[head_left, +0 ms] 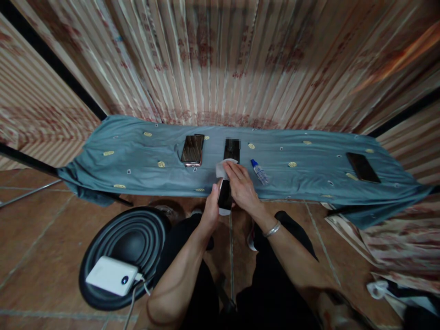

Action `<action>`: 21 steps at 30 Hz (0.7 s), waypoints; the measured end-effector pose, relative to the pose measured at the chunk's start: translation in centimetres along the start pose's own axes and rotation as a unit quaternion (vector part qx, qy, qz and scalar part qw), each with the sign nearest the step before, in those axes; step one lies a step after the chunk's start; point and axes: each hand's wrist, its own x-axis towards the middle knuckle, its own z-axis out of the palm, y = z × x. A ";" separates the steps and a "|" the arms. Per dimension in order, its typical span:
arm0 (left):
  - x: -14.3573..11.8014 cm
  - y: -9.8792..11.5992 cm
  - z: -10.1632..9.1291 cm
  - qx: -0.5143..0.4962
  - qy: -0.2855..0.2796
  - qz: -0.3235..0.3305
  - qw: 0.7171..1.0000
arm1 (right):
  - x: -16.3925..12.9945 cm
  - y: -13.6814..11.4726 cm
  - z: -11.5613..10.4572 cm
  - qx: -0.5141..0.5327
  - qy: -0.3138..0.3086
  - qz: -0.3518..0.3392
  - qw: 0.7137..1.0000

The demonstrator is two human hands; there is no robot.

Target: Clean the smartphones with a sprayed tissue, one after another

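My left hand is closed around the side of a dark-screened smartphone, held just off the table's front edge. My right hand presses its fingers together on a thin white tissue at the phone's upper end. A pale strip shows at the phone's lower end; I cannot tell whether it is tissue or casing. Just beyond the tissue lies another black phone, partly covered by it. To the right of my right hand is a small clear bottle with a blue cap, lying on its side.
A blue-green patterned cloth covers the narrow table. On it lie stacked phones at left and one dark phone at right. A white power bank with a cable rests on a black round stool. Striped curtains hang behind.
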 end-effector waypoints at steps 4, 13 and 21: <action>-0.3 1.0 0.5 -0.005 0.005 0.009 1.000 | -0.2 0.5 0.3 0.020 -0.006 0.023 1.000; -0.5 1.9 0.9 -0.097 0.004 -0.005 0.995 | -1.2 0.9 1.2 0.052 -0.002 0.084 0.995; 0.3 2.8 1.2 -0.143 0.022 0.008 0.989 | -1.9 -0.7 1.0 0.037 -0.017 0.073 0.996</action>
